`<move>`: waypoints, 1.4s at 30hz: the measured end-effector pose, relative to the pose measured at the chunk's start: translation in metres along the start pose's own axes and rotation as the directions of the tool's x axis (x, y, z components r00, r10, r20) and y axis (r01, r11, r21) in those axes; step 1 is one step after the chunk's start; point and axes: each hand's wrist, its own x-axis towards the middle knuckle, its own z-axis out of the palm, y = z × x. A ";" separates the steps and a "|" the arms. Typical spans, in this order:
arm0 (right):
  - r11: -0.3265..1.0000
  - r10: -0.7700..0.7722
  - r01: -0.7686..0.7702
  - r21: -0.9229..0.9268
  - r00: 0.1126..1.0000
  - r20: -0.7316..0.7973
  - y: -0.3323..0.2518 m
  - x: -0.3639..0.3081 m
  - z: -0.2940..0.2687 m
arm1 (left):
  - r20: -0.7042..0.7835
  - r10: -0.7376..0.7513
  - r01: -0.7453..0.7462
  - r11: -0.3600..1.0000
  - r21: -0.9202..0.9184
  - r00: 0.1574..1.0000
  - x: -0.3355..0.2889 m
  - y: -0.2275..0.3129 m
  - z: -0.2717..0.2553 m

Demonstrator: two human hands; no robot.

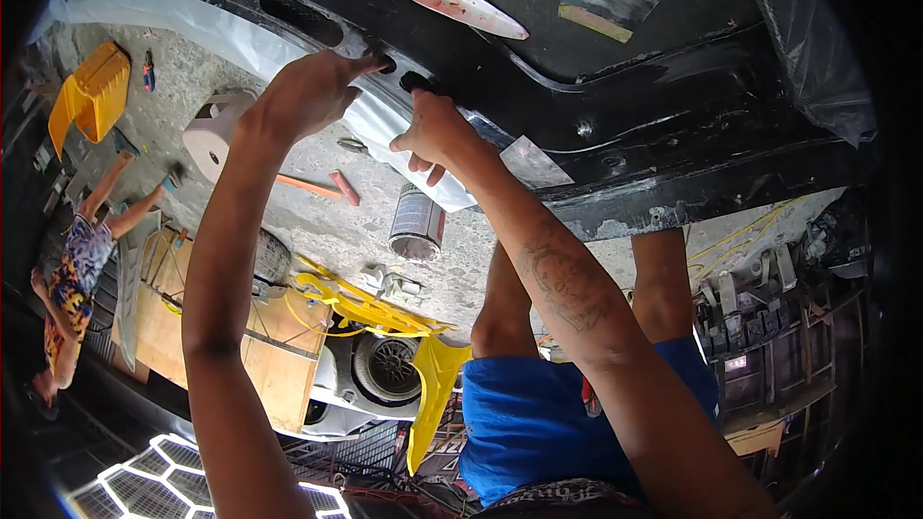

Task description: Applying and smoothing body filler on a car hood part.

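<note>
Concrete flr [317,229]. Blk car panel [538,123]: across upper view. L hand [310,88] & R hand [436,130]: apart, both touching panel; grip can't tell. Tin [417,219]: on flr, nr R hand.

You face a long, curved, glossy black panel [543,115] with pale grey scuffs. You wear plain blue cloth shorts [538,413]. A flat, pointed white blade [468,8] shows you red blotches; your rough concrete floor [327,231] is mottled grey, and glowing hexagonal lights [144,463] make a white honeycomb pattern.
</note>
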 end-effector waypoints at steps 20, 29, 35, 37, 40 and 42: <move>0.958 -0.213 0.170 -0.231 0.961 -0.176 0.024 0.005 0.008 | -0.135 0.077 -0.074 0.997 0.030 0.988 0.040 -0.011 0.033; 0.987 -0.030 0.017 -0.159 0.996 -0.080 0.081 -0.135 -0.018 | -0.230 -0.013 0.024 0.999 0.046 0.973 0.026 -0.017 0.046; 0.951 0.058 -0.079 -0.298 0.995 -0.079 0.142 -0.170 -0.067 | -0.227 -0.017 0.029 0.998 0.048 0.974 0.030 -0.012 0.045; 0.935 0.067 -0.091 -0.343 0.994 -0.082 0.143 -0.175 -0.076 | -0.254 0.017 -0.002 0.998 0.059 0.967 0.027 -0.019 0.049; 0.927 0.040 -0.069 -0.368 0.995 -0.086 0.145 -0.173 -0.083 | -0.180 0.004 0.004 0.999 0.041 0.984 0.030 -0.017 0.044; 0.946 0.030 -0.055 -0.319 0.996 -0.083 0.142 -0.171 -0.086 | -0.084 -0.036 0.039 0.999 0.034 0.996 0.033 -0.015 0.039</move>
